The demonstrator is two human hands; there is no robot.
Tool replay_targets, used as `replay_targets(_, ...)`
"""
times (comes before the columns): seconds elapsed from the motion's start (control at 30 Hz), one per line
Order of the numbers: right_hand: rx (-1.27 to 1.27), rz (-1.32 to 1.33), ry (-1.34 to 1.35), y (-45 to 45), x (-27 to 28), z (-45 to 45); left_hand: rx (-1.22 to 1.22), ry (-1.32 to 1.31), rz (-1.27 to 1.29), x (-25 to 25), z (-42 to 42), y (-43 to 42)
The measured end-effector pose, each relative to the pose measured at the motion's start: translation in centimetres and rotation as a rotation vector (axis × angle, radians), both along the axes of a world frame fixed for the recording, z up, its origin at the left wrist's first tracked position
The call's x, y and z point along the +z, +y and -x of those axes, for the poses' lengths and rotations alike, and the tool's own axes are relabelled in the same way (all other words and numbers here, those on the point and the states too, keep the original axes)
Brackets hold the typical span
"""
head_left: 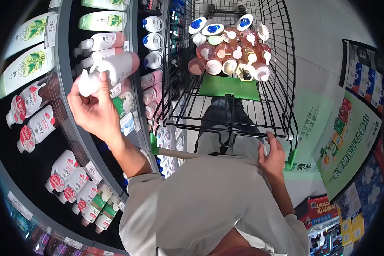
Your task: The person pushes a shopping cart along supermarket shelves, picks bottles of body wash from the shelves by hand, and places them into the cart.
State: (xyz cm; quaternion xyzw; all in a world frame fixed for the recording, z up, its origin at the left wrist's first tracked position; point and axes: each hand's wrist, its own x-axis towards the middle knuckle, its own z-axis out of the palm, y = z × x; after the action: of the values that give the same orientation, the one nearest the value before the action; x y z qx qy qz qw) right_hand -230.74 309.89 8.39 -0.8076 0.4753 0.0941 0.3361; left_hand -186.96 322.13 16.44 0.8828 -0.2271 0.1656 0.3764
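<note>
My left hand (94,102) is closed around the neck and white pump head of a pump bottle (124,70). The bottle is white with a pink base, tilted and held in front of the shelf, its base pointing up and right. Similar Dove pump bottles (108,42) lie on the shelf just behind it. My right hand (272,155) rests at the right part of the cart's handle end, thumb apart and fingers stretched toward the wire rim. A black wire shopping cart (290,85) stands in front of me, holding several pump bottles (223,52) with pink, white and blue tops.
Shelves (68,64) run along my left, with green-labelled bottles (27,68), Dove bottles (36,128) and price tags. A green panel (230,88) sits in the cart. At the right are a green poster (350,145) and boxed goods (322,210).
</note>
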Motion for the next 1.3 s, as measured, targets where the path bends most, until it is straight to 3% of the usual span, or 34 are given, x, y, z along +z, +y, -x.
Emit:
replay_targets(0.07,-0.013,0.006,0.023,-0.2,-0.1,-0.2,-0.221,0.193,0.208,-1.1,-0.6,-5.8)
replay_targets(0.1,-0.015,0.007,0.006,-0.3,0.0,-0.3,-0.277,0.182,0.103,-2.5,-1.4,-8.3)
replay_targets(0.13,-0.02,0.011,-0.012,-0.3,0.0,-0.1,-0.326,0.22,0.014,-4.9,-2.2,-10.4)
replay_targets(0.2,-0.014,0.024,-0.004,-0.3,0.1,-0.2,-0.454,0.225,0.126,-13.1,-4.2,-15.7)
replay_targets(0.23,-0.001,0.035,-0.003,-0.4,0.1,-0.3,-0.501,0.148,0.009,-15.1,-3.9,-18.2)
replay_targets(0.27,-0.004,0.048,-0.013,-0.5,0.1,-0.4,-0.742,0.118,0.035,-18.3,-4.4,-19.6)
replay_targets(0.3,-0.009,0.055,-0.006,-0.5,0.3,-0.6,-0.784,-0.242,0.077,-21.8,-3.8,-21.6)
replay_targets(0.33,-0.005,0.06,-0.015,-0.7,0.3,-0.7,-0.631,0.239,-0.092,-24.3,-3.2,-23.8)
replay_targets(0.47,0.006,0.071,-0.015,-1.1,0.5,-1.1,-0.632,0.334,-0.443,-35.1,-2.9,-27.9)
replay_targets(0.6,0.02,0.065,0.017,-1.4,0.6,-1.5,-0.707,0.339,-0.604,-38.4,-1.9,-28.5)
replay_targets(0.67,0.026,0.078,0.049,-1.3,0.2,-1.4,-0.689,0.48,-0.747,-36.2,-1.5,-29.2)
replay_targets(0.7,0.039,0.066,0.026,-1.2,0.0,-1.4,-0.681,0.465,-0.695,-35.4,-1.2,-29.1)
replay_targets(0.73,0.024,0.068,0.031,-1.3,0.0,-1.4,-0.704,0.532,-0.831,-33.9,-1.3,-29.6)
replay_targets(0.8,0.004,0.075,0.033,-1.3,-0.3,-1.2,-0.742,0.471,-0.904,-31.1,-0.9,-29.1)
replay_targets(0.83,0.011,0.072,0.018,-1.3,-0.3,-1.4,-0.707,0.511,-0.812,-28.6,-1.2,-28.3)
replay_targets(0.87,0.014,0.073,0.013,-1.4,-0.2,-1.5,-0.685,0.355,-0.559,-27.9,-1.8,-26.4)
replay_targets(0.9,0.015,0.074,0.01,-1.5,-0.2,-1.6,-0.65,0.421,-0.412,-23.1,-2.8,-24.6)
replay_targets(0.97,0.008,0.067,0.002,-1.4,-0.1,-1.3,-0.514,0.034,-0.173,-20.3,-7.1,-20.0)
replay_targets(1.03,0.014,0.04,-0.018,-1.7,-0.3,-1.2,-0.231,-0.126,-0.242,-13.3,-11.4,-15.6)
replay_targets(1.1,0.011,0.037,-0.051,-2.1,-0.2,-1.5,-0.002,-0.418,-0.436,-12.3,-17.6,-10.7)
replay_targets(1.17,0.016,0.0,-0.066,-2.4,-0.1,-1.4,0.321,-0.217,-0.621,-10.3,-19.7,-9.3)
replay_targets(1.23,0.027,-0.002,-0.054,-3.0,0.1,-1.7,0.357,0.088,-0.656,-9.7,-22.2,-7.8)
replay_targets(1.3,0.03,-0.023,-0.062,-3.3,0.2,-2.1,0.319,0.108,-0.636,-10.0,-23.6,-6.5)
